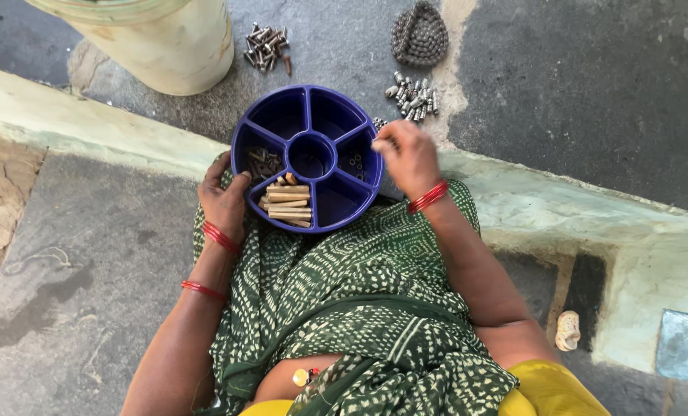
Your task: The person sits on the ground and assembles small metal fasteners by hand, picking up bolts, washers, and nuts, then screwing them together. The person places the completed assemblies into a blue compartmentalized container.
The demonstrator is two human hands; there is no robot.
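Note:
A round blue tray (291, 114) with wedge compartments and a middle well rests on my lap. My left hand (224, 198) grips its left rim. One near compartment holds several short wooden dowels (287, 204); another on the left holds dark screws (263, 162); a right one holds a few small dark parts (355, 162). My right hand (407, 156) hovers at the tray's right rim with fingers pinched together; whether something small sits between them is too blurred to tell.
On the dark floor beyond the tray lie a pile of metal bolts (413, 95), another pile of screws (266, 46), and a heap of chain (419, 35). A pale bucket (167, 42) stands at the upper left. A painted kerb (575, 208) crosses under my knees.

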